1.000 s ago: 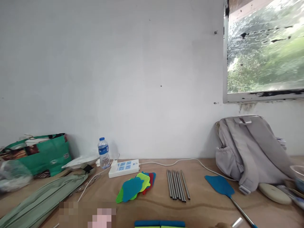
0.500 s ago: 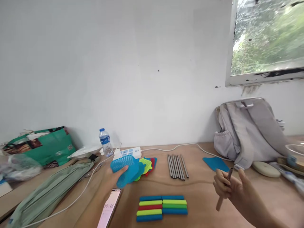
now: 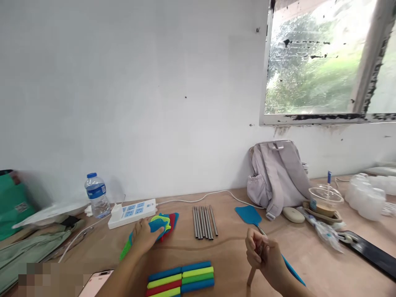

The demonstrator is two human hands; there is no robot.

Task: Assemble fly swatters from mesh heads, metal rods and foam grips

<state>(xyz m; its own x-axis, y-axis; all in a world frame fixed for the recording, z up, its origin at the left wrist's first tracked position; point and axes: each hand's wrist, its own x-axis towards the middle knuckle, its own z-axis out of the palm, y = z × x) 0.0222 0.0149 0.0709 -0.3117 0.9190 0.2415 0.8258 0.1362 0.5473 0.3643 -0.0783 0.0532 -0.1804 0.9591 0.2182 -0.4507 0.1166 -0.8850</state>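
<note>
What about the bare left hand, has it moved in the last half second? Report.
Yes, rightward: judged against the white rectangular power strip, the bare left hand was before its left half; now it is before its right end.

Lighting: daylight, fairly bright, from window [image 3: 312, 62] at upper right; sky and upper foliage washed out. Wall [image 3: 133, 103]: even grey, duller toward upper left. Shadows: soft, faint, beside bottle [image 3: 97, 196] and backpack [image 3: 272, 175]. Highlights: thin streaks on metal tubes [image 3: 203, 222]. Focus: outdoor greenery smeared. Edges: wide-angle stretching. Lower left: pixelated patch.
</note>
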